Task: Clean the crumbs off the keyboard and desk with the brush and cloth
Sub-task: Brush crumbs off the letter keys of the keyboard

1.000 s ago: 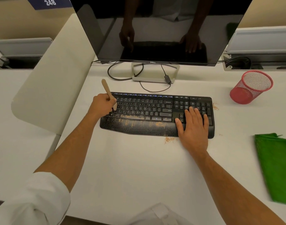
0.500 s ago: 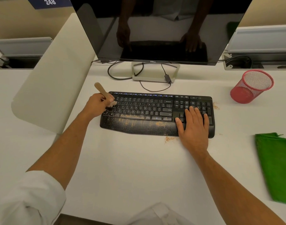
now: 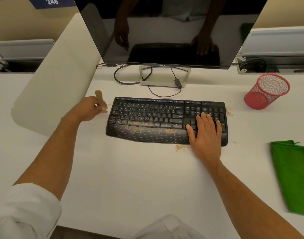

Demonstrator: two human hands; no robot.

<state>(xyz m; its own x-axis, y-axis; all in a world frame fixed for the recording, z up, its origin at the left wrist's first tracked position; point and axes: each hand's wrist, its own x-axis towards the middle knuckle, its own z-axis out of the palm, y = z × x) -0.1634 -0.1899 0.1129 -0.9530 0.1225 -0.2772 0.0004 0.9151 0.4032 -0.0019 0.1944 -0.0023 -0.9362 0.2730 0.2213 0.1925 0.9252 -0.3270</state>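
Observation:
A black keyboard lies on the white desk below the monitor. Orange-brown crumbs streak its lower key row and palm rest, and a small crumb pile sits on the desk at its front edge. More crumbs lie off its right end. My left hand grips a wooden-handled brush just left of the keyboard, its head blurred over the desk. My right hand presses flat on the keyboard's right end. A green cloth lies at the right edge.
A Dell monitor on a metal stand rises behind the keyboard, with cables looping on the desk. A red mesh cup leans at the back right. A cream divider panel borders the left side.
My left hand swept the brush leftwards, from the keyboard's left keys off its left edge onto the desk. My right hand stayed flat on the keyboard's right end.

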